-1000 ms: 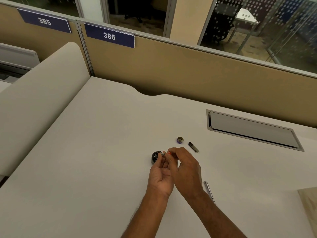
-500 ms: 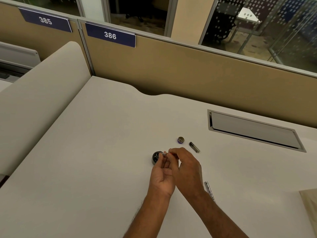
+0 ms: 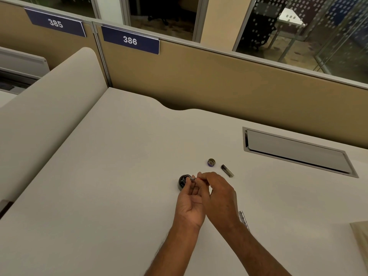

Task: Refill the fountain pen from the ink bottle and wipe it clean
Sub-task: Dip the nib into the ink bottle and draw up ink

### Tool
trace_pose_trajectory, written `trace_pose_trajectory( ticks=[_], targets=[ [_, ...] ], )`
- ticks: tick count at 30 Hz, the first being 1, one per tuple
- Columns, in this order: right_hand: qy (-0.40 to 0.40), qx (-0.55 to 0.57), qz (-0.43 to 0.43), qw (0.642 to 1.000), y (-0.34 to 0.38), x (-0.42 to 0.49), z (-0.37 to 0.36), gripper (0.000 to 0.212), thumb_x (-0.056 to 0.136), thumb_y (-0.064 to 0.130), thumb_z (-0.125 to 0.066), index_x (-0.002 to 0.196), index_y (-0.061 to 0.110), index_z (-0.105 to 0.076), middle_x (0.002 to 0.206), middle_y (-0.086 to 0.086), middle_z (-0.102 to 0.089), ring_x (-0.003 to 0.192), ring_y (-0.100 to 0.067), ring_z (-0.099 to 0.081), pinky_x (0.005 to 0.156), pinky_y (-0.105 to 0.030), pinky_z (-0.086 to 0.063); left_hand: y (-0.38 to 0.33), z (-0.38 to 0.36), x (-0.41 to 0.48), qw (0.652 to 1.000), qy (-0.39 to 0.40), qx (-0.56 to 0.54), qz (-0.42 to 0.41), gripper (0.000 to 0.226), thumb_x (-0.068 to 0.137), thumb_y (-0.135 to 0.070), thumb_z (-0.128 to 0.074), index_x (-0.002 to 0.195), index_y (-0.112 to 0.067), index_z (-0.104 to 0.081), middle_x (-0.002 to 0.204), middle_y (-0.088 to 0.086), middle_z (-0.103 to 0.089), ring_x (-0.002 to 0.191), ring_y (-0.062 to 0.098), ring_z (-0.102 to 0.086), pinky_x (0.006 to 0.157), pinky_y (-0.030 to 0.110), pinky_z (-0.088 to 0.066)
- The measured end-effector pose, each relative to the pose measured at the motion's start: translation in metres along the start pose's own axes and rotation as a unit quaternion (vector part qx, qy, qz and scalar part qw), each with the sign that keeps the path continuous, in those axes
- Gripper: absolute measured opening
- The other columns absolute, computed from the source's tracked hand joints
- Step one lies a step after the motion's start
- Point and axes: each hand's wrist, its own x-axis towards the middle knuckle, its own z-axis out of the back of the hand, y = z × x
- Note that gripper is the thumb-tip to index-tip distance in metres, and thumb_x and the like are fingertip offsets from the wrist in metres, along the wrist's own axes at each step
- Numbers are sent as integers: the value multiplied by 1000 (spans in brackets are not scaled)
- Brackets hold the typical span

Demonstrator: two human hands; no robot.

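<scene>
A: Head view: anything changed?

B: Hardly. Both hands hold where they were a second ago. The left hand (image 3: 189, 204) has its grip pinched on the pen section (image 3: 192, 178), right at the open ink bottle (image 3: 182, 182) on the tabletop (image 3: 119, 176). The right hand (image 3: 219, 196) has its grip pinched on the section's back end.

A: Meaning?

B: Probably still filling; wiping isn't begun. The bottle cap (image 3: 211, 162) and silver barrel (image 3: 244, 218) lie apart.
</scene>
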Motion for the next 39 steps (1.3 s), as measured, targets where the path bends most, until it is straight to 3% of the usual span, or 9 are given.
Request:
trace_pose_trajectory(
  ticks=[13, 15, 19, 23, 26, 29, 34, 37, 39],
  targets=[
    [9, 8, -16, 1000, -1, 3, 1, 5, 94, 25, -68, 94, 22, -72, 88, 12, -73, 84, -7, -67, 74, -26, -57, 2, -2, -1, 1000, 3, -8, 7, 32, 103, -22, -55, 120, 4, -64, 114, 21, -68, 111, 33, -64, 121, 37, -35],
    [15, 4, -21, 1000, 0, 5, 1, 8, 94, 30, -67, 92, 23, -70, 86, 14, -72, 82, -6, -66, 73, -26, -57, 3, -3, -3, 1000, 8, -2, 7, 32, 103, -23, -55, 118, 4, -65, 113, 22, -69, 108, 34, -65, 114, 41, -43],
    [19, 8, -17, 1000, -1, 6, 2, 11, 94, 29, -68, 102, 22, -72, 93, 12, -73, 87, -6, -67, 78, -23, -56, 4, -7, -5, 1000, 14, -17, 4, 31, 102, -21, -56, 120, 4, -63, 115, 23, -67, 110, 34, -65, 76, 39, -63],
    [16, 8, -13, 1000, -2, 5, 4, 12, 94, 18, -68, 105, 19, -73, 96, 10, -75, 90, -8, -69, 81, -21, -54, 5, -6, -2, 1000, 4, -8, -11, 25, 102, -19, -56, 114, 1, -66, 106, 19, -70, 109, 30, -66, 97, 39, -57],
    [18, 15, -32, 999, 0, 6, 3, 7, 94, 22, -68, 98, 21, -73, 91, 12, -74, 87, -6, -68, 77, -21, -55, 5, -5, -2, 1000, 10, -9, -8, 33, 102, -20, -56, 127, 1, -61, 115, 19, -69, 120, 31, -63, 94, 41, -60],
    [22, 14, -41, 999, 1, 7, 3, 8, 95, 30, -66, 93, 24, -72, 87, 14, -73, 84, -4, -67, 73, -21, -55, 4, -6, -4, 1000, 20, -2, -4, 35, 103, -21, -55, 129, 2, -61, 117, 21, -69, 112, 35, -66, 84, 44, -62],
    [32, 22, -27, 999, -2, 7, 4, 17, 95, 24, -67, 110, 21, -73, 100, 11, -75, 95, -5, -68, 85, -21, -54, 5, -9, -6, 1000, 19, -18, -3, 37, 103, -20, -54, 133, 2, -57, 125, 20, -64, 131, 31, -57, 78, 46, -64],
    [38, 36, -38, 998, -4, 8, 3, 16, 96, 16, -66, 110, 17, -74, 102, 8, -76, 97, -7, -69, 88, -25, -56, 5, -10, -5, 999, 31, -38, -6, 27, 102, -18, -55, 115, 3, -65, 109, 21, -69, 108, 34, -68, 53, 43, -63],
    [36, 43, -45, 997, -4, 8, 1, 12, 95, 17, -66, 104, 19, -74, 97, 11, -76, 93, -4, -69, 83, -22, -56, 6, -11, -6, 998, 35, -49, -5, 25, 103, -18, -55, 111, 3, -67, 106, 22, -70, 92, 36, -74, 51, 41, -62]
  ],
)
